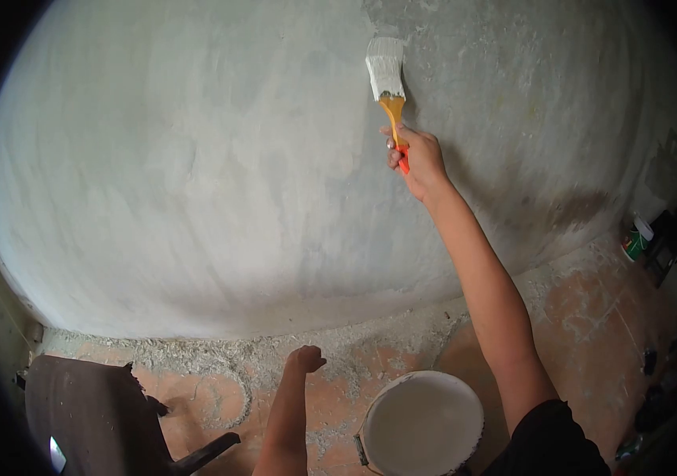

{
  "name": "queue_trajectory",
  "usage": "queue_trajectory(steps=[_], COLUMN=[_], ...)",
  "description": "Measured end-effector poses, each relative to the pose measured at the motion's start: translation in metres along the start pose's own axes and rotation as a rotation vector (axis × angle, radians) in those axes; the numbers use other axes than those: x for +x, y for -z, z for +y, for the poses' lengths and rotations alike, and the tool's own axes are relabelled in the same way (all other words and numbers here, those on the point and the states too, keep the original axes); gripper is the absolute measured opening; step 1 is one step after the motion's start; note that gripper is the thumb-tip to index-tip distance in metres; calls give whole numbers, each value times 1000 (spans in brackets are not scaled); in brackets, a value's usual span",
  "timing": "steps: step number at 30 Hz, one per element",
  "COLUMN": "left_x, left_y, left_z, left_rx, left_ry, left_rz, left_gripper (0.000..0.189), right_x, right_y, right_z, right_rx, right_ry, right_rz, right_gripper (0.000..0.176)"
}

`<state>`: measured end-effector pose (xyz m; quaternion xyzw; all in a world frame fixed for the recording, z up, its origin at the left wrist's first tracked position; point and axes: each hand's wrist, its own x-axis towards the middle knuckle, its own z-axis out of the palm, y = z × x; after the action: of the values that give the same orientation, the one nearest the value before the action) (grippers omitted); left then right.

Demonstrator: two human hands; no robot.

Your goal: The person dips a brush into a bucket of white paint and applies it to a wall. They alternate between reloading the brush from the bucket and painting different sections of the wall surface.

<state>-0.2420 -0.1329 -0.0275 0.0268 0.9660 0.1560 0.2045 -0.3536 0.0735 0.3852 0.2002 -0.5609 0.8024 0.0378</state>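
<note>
My right hand point(418, 159) is raised against the grey plaster wall point(196, 174) and grips the orange handle of a wide paintbrush point(387, 79). Its white-laden bristles press on the wall near the top, at the edge between the whitened left part and the bare grey right part. My left hand point(305, 359) hangs low near the floor with fingers curled in a loose fist, holding nothing. A bucket of white paint point(422, 424) stands on the floor right below, between my two arms.
A dark chair point(100, 412) stands at the lower left. The reddish floor point(592, 317) is strewn with plaster dust along the wall's foot. A green and white can point(636, 240) and dark objects point(672, 230) sit at the far right by the wall.
</note>
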Motion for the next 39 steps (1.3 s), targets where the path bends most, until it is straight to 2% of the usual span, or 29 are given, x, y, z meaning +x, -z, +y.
queue_trajectory(steps=[8,11,16,19,22,24,26,29,31,32,34,39], left_x=[-10,-17,2,-25,-38,-40,-47,-40,-44,-45,-45,-43], left_y=[24,33,18,44,48,51,56,55,55,54,58,57], left_z=[3,0,-24,-4,-6,0,7,5,11,13,12,13], left_rx=[72,45,139,64,9,12,-7,32,65,52,43,39], left_ry=[18,85,72,115,146,179,188,191,185,182,204,246], left_rz=[8,34,61,83,76,83,51,24,33,35,7,-33], left_gripper=[33,33,35,35,36,37,38,39,40,40,40,39], right_x=[-35,-49,-73,-104,-127,-132,-118,-102,-103,-100,-93,-81], right_y=[18,25,46,55,57,64,77,78,62,59,55,43], right_z=[56,79,130,136,122,104,85,48,17,10,3,15], right_rx=[34,33,20,-151,-275,-350,-635,-681,-883,-894,-1104,-1240], right_ry=[-144,-179,-341,-329,-263,-106,85,152,376,380,619,706], right_rz=[37,63,126,145,190,279,349,371,378,368,360,377], right_gripper=[28,28,26,21,18,17,22,22,24,24,26,28])
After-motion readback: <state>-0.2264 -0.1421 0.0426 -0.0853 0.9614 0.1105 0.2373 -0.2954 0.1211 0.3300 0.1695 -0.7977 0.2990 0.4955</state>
